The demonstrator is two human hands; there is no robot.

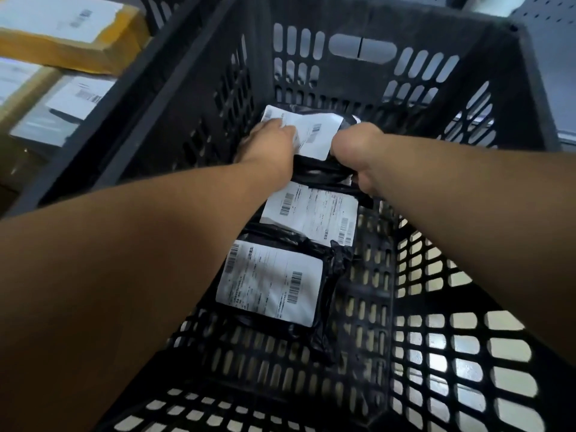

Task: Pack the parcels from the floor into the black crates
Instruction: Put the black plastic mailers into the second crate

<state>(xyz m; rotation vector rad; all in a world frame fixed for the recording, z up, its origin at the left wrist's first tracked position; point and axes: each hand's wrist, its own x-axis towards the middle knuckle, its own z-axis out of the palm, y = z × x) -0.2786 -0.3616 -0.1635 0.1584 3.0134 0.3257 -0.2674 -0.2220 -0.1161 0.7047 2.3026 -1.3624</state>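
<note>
Both forearms reach into the black crate (526, 126); left hand (269, 148) and right hand (358, 157) seemingly grip a third parcel (314, 135) beside two parcels already packed; floor hidden

Inside the black crate (367, 70), three black parcels lie in a row along the left half of the floor: a far parcel (314, 135) against the far wall, a middle parcel (311, 213) touching it, and a near parcel (274, 282) just beside that. Both hands, the left hand (268, 151) and the right hand (355, 154), sit on the far parcel, and both forearms cross the crate's open top. The right half of the crate floor lies bare up to the right wall, and a bare strip runs along the near wall. Cardboard boxes (62, 29) fill the neighbouring crate beyond the left rim.
</note>
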